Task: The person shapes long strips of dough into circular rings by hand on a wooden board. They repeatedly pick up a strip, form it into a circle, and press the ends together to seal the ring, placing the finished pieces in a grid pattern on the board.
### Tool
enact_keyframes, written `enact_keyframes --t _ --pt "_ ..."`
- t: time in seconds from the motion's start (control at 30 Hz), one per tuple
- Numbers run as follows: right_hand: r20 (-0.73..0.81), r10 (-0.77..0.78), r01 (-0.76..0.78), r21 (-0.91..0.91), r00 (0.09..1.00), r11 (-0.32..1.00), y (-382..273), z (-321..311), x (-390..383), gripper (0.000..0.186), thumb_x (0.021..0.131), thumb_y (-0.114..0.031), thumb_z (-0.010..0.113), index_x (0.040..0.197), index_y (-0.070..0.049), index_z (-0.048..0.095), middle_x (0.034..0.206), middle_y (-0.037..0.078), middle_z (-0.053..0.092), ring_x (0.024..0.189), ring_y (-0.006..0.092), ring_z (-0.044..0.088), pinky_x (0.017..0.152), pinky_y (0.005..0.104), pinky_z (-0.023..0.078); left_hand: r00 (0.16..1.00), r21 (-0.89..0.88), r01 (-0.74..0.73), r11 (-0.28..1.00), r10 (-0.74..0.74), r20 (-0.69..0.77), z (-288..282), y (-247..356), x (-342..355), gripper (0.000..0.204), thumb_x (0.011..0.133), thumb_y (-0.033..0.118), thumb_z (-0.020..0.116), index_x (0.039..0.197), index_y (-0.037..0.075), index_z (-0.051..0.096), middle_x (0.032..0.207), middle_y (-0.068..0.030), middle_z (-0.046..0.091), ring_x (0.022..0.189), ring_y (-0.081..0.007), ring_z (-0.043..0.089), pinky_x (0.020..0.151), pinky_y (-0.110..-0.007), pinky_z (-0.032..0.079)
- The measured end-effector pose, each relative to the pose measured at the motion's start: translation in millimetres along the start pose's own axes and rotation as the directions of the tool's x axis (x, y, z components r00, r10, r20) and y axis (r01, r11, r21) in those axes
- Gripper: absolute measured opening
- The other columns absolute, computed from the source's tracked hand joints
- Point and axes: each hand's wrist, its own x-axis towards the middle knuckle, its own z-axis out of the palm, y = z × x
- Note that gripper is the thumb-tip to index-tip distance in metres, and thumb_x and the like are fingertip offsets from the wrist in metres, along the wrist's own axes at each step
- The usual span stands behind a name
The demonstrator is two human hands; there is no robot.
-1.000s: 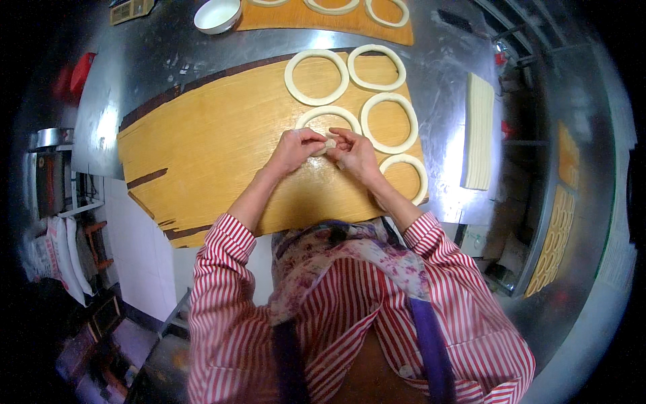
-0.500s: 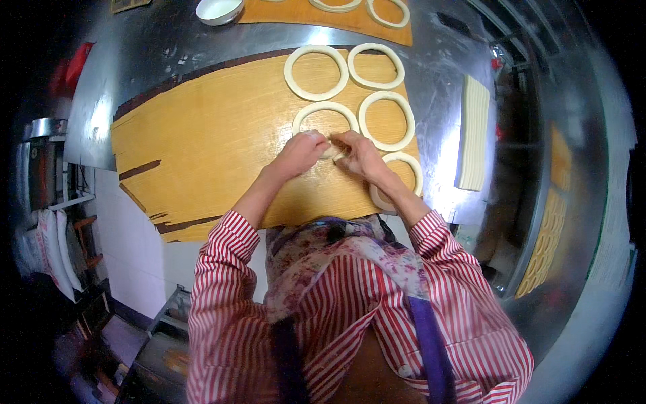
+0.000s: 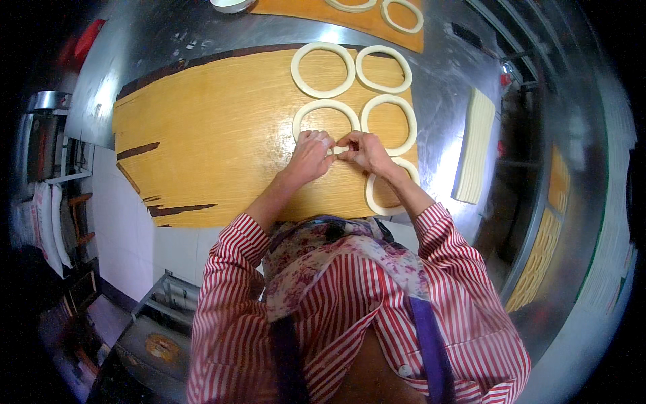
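A pale dough ring (image 3: 328, 105) lies on the yellow wooden board (image 3: 215, 128), its near side pinched between my two hands. My left hand (image 3: 312, 155) grips the dough from the left, fingers closed. From the right, my right hand (image 3: 364, 153) pinches the same ring with thumb and fingers. A short bit of dough shows between the fingertips; whether the ends are joined there I cannot tell. Beyond it sits another dough ring (image 3: 297, 71). More rings stand along the board's right side: a far one (image 3: 383, 90), a middle one (image 3: 412, 124) and a near one (image 3: 371, 195), partly behind my right wrist.
A stack of pale dough strips (image 3: 474, 147) lies on the metal table (image 3: 441, 87) at right. Farther back are an orange board (image 3: 309, 19) with more rings and a white bowl (image 3: 232, 5). Trays with shaped dough (image 3: 535, 259) stand at the far right.
My hands have come closer together on the near side of the ring, and both now pinch it. The view has shifted slightly; the other rings look unmoved on the board.
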Motion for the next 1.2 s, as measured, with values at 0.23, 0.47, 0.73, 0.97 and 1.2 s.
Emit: enact_keyframes --t 0.23,0.47,0.73,0.97,1.2 --pt "0.077 0.055 -0.049 -0.074 0.996 0.996 -1 -11 6 0.023 0.088 -0.018 0.07 0.102 -0.001 0.073 0.079 0.011 0.068 0.069 0.0181 0.061 0.065 0.0329 0.05 0.998 0.052 -0.004 0.999 0.007 -0.061 -8 14 -3 0.026 0.079 0.013 0.071 0.103 0.003 0.065 0.101 -0.0141 0.064 0.105 -0.0319 0.059 0.097 -0.045 0.039" --pt "-0.102 -0.26 0.202 -0.391 0.96 0.898 -6 16 -10 0.02 0.081 -0.018 0.072 0.094 -0.004 0.073 0.09 0.016 0.068 0.089 0.0356 0.064 0.079 0.0447 0.052 0.995 -0.017 0.098 0.995 -0.098 0.008 -18 6 0 0.017 0.084 0.01 0.068 0.1 0.002 0.067 0.101 -0.015 0.065 0.103 -0.0348 0.059 0.094 -0.044 0.043" --pt "-0.29 -0.103 0.034 -0.233 0.951 0.972 -5 24 -9 0.021 0.082 -0.02 0.074 0.095 -0.004 0.075 0.088 0.017 0.07 0.086 0.0346 0.066 0.077 0.0432 0.052 0.992 0.136 0.038 0.99 -0.02 -0.128 -6 0 -6 0.013 0.087 0.014 0.066 0.092 0.003 0.069 0.095 -0.0131 0.064 0.097 -0.0315 0.058 0.091 -0.044 0.043" --pt "-0.3 -0.138 0.053 -0.275 0.944 0.96 3 31 -2 0.02 0.082 -0.02 0.074 0.094 -0.004 0.077 0.09 0.016 0.072 0.085 0.0334 0.066 0.077 0.0424 0.053 0.983 0.082 0.015 0.997 0.0 -0.181 -4 0 -5 0.011 0.086 0.015 0.067 0.09 0.004 0.07 0.093 -0.0109 0.063 0.096 -0.029 0.058 0.092 -0.043 0.042" --pt "-0.32 -0.153 0.066 -0.267 0.935 0.962 7 37 -1 0.016 0.079 -0.015 0.074 0.091 -0.004 0.077 0.089 0.015 0.073 0.085 0.0331 0.066 0.077 0.0419 0.053 0.98 0.079 -0.007 0.997 0.023 -0.198 3 -3 -5 0.012 0.086 0.015 0.067 0.09 0.004 0.069 0.094 -0.0103 0.064 0.096 -0.029 0.058 0.094 -0.043 0.04"
